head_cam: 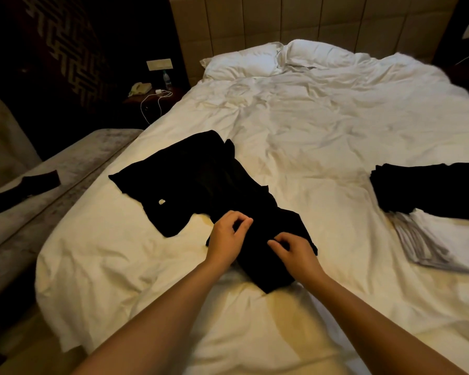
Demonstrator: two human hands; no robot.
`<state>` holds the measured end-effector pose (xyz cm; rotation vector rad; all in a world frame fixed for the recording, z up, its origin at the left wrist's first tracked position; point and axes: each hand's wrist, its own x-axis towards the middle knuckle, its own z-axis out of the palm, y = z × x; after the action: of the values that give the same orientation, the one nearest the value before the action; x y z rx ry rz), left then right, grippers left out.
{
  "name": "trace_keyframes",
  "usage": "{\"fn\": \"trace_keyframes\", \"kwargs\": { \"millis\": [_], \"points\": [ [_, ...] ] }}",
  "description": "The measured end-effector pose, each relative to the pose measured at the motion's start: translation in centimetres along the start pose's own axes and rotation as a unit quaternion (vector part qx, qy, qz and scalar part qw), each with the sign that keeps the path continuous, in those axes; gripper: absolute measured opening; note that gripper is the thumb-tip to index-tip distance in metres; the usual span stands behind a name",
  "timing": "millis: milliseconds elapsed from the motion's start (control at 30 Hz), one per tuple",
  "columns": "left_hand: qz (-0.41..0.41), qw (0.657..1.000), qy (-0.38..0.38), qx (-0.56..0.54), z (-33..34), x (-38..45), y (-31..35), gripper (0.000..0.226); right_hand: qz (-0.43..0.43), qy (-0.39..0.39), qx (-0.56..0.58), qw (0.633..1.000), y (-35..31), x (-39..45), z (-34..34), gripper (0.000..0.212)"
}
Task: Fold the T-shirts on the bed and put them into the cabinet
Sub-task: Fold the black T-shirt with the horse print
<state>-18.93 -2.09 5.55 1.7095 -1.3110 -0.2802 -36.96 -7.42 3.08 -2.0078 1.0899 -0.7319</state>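
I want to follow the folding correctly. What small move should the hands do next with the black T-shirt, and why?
Probably pinch the near edge of the black T-shirt and fold it over: both the left hand and right hand hover there with curled fingers, and the shirt lies only partly folded.

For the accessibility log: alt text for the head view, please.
Both hands, left hand and right hand, pinch the near end of a black T-shirt half-folded on a white bed. A stack of folded clothes sits at the right.

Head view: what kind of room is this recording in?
Probably a hotel bedroom: a wide bed with white linen against a padded headboard, and a nightstand holding a desk telephone and a water bottle.
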Motion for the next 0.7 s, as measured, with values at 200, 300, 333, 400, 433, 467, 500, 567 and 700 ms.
{"fn": "trace_keyframes", "kwargs": {
  "millis": [200, 300, 333, 400, 433, 467, 500, 567, 700],
  "points": [
    [-0.005, 0.997, -0.062, -0.043, -0.1, 0.5, 1.1, 0.006, 0.049, 0.137, 0.180, 0.973, -1.5, 1.6, -3.2, 0.020],
    [0.002, 0.990, -0.141, 0.007, -0.2, 0.7, 0.8, 0.035, 0.104, 0.169, 0.286, 0.938, -2.5, 2.2, -5.3, 0.021],
    [0.009, 0.987, -0.157, 0.022, -0.1, 0.7, 0.9, 0.043, 0.124, 0.175, 0.318, 0.924, -2.7, 2.3, -5.9, 0.021],
    [0.036, 0.988, -0.143, 0.048, 0.0, 0.6, 1.1, 0.042, 0.151, 0.185, 0.359, 0.902, -2.7, 2.5, -6.6, 0.023],
    [0.047, 0.990, -0.124, 0.048, 0.1, 0.5, 1.4, 0.033, 0.159, 0.191, 0.368, 0.896, -2.6, 2.4, -6.9, 0.024],
    [0.047, 0.992, -0.110, 0.032, 0.2, 0.5, 1.7, 0.023, 0.167, 0.198, 0.368, 0.893, -2.5, 2.4, -7.1, 0.024],
    [0.037, 0.994, -0.104, 0.001, 0.2, 0.5, 2.1, 0.015, 0.177, 0.207, 0.361, 0.892, -2.2, 2.4, -7.2, 0.024],
    [0.001, 0.992, -0.110, -0.056, 0.3, 0.5, 3.1, 0.008, 0.202, 0.219, 0.328, 0.897, -1.3, 2.5, -7.5, 0.022],
    [-0.026, 0.990, -0.100, -0.094, 0.7, 1.6, 5.1, 0.013, 0.216, 0.184, 0.218, 0.934, -0.2, 2.0, -7.9, 0.016]
  ]
}}
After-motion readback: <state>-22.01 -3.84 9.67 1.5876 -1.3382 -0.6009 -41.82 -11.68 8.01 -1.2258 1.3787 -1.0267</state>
